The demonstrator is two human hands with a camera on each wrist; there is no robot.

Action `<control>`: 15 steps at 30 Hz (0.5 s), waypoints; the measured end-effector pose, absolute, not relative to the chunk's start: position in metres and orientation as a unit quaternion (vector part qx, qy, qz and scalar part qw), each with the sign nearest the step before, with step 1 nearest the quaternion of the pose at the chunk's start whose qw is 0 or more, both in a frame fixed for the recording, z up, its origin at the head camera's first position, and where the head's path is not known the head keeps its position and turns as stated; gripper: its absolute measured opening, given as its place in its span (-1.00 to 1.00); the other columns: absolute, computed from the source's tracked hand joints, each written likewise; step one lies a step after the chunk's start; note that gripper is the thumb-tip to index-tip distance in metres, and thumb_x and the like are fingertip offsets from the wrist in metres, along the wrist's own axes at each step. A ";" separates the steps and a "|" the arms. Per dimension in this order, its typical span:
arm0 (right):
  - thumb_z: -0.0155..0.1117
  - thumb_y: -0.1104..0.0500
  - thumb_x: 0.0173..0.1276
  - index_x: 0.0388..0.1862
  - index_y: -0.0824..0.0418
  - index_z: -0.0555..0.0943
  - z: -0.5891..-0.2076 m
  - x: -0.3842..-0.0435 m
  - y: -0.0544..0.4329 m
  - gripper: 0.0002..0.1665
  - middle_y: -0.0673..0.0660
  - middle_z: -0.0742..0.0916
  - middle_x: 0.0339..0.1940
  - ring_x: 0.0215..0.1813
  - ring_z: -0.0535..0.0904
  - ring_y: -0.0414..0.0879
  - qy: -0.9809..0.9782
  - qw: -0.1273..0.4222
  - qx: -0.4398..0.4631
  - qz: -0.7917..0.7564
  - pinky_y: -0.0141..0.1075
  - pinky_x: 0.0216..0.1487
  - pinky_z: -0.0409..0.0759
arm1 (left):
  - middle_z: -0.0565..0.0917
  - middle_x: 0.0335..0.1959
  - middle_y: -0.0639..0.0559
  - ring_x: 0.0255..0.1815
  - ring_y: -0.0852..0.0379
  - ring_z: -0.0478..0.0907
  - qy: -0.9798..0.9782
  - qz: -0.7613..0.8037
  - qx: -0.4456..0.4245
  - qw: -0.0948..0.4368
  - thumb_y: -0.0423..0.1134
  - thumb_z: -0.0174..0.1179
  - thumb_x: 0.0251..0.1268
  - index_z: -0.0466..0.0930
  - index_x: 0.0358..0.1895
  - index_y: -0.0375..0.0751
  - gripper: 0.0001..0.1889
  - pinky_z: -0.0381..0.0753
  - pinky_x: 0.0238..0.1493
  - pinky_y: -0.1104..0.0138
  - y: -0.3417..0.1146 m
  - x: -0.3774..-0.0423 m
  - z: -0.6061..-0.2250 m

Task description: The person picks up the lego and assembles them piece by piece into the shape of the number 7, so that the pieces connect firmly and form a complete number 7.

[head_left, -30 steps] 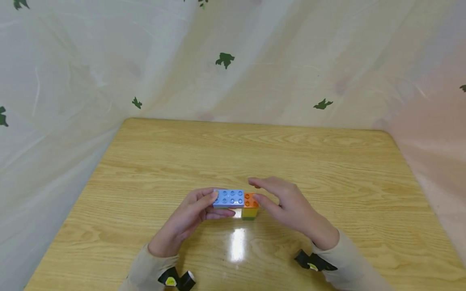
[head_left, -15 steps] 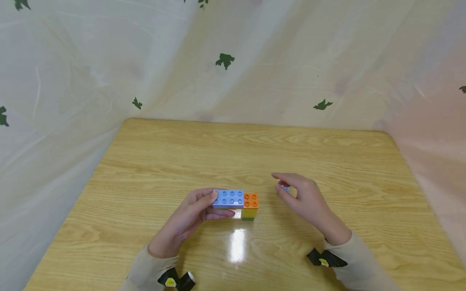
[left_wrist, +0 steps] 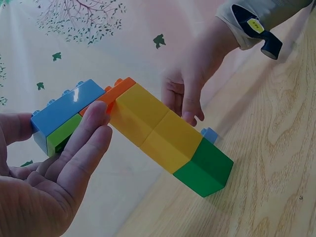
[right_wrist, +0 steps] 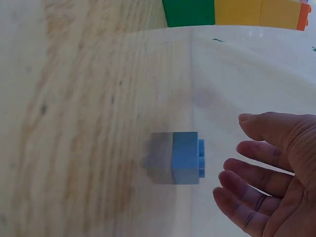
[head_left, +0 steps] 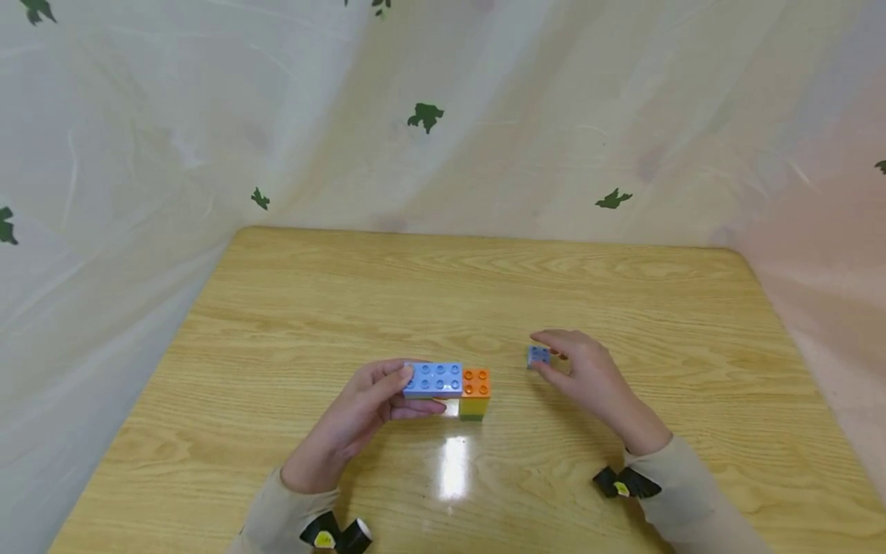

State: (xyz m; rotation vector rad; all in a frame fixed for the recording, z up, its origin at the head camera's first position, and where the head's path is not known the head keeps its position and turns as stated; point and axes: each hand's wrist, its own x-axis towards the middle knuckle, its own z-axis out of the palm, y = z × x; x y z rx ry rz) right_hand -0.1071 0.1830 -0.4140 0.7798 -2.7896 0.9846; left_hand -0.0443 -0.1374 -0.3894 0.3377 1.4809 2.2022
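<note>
My left hand (head_left: 370, 400) pinches the end of a long blue toy brick (head_left: 439, 377), thumb on top and fingers below. Under that brick sits a lime green brick (left_wrist: 64, 134). An orange brick (head_left: 475, 382) joins them to a column of two yellow bricks (left_wrist: 168, 131) over a dark green brick (left_wrist: 205, 168) at the bottom. On the table to the right, a small blue brick (right_wrist: 185, 157) stands with studs up. Over it is my right hand (head_left: 584, 377), its fingers loosely bent and apart from the brick in the right wrist view.
The wooden table (head_left: 311, 285) reaches back to a pale curtain (head_left: 512, 138) with dark leaf prints. The curtain also hangs along both sides. Black straps with small cameras sit on both sleeves.
My right hand has left the orange brick and moved right, over the small blue brick, which has come into view. The left hand and the joined bricks have stayed nearly still.
</note>
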 end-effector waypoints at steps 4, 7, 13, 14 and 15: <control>0.44 0.25 0.22 0.13 0.34 0.61 -0.419 -0.109 0.185 -0.52 0.32 0.65 0.13 0.04 0.61 0.21 -0.917 0.024 0.254 0.307 0.06 -0.02 0.63 | 0.72 -0.10 -0.15 -0.18 0.01 0.72 0.536 0.803 0.120 0.232 -0.25 -0.11 0.55 0.26 0.18 -0.77 -0.51 0.64 -0.02 0.15 -0.138 -0.044 -0.390; 0.44 0.22 0.23 0.15 0.34 0.59 -0.423 -0.110 0.186 -0.49 0.33 0.62 0.15 0.15 0.55 0.26 -0.923 0.012 0.251 0.291 0.14 0.08 0.55 | 0.72 -0.10 -0.15 -0.17 0.02 0.72 0.535 0.804 0.120 0.232 -0.25 -0.10 0.55 0.26 0.18 -0.77 -0.51 0.64 -0.02 0.16 -0.138 -0.044 -0.390; 0.44 0.19 0.24 0.19 0.32 0.57 -0.428 -0.113 0.188 -0.46 0.29 0.65 0.11 0.06 0.61 0.17 -0.934 -0.016 0.234 0.269 0.08 -0.01 0.61 | 0.73 -0.10 -0.15 -0.17 0.02 0.72 0.533 0.805 0.122 0.233 -0.24 -0.11 0.56 0.25 0.19 -0.77 -0.50 0.64 -0.02 0.15 -0.138 -0.045 -0.390; 0.44 0.19 0.24 0.19 0.33 0.56 -0.429 -0.114 0.189 -0.45 0.29 0.66 0.11 0.05 0.62 0.17 -0.936 -0.020 0.231 0.265 0.07 -0.01 0.61 | 0.72 -0.10 -0.15 -0.17 0.01 0.72 0.532 0.805 0.122 0.233 -0.24 -0.11 0.56 0.25 0.19 -0.77 -0.50 0.64 -0.02 0.15 -0.138 -0.045 -0.390; 0.44 0.19 0.24 0.20 0.33 0.56 -0.429 -0.114 0.189 -0.44 0.29 0.66 0.10 0.05 0.62 0.16 -0.937 -0.025 0.229 0.262 0.07 -0.01 0.61 | 0.72 -0.10 -0.16 -0.17 0.01 0.72 0.532 0.805 0.122 0.234 -0.24 -0.11 0.56 0.25 0.19 -0.77 -0.50 0.64 -0.02 0.15 -0.138 -0.045 -0.391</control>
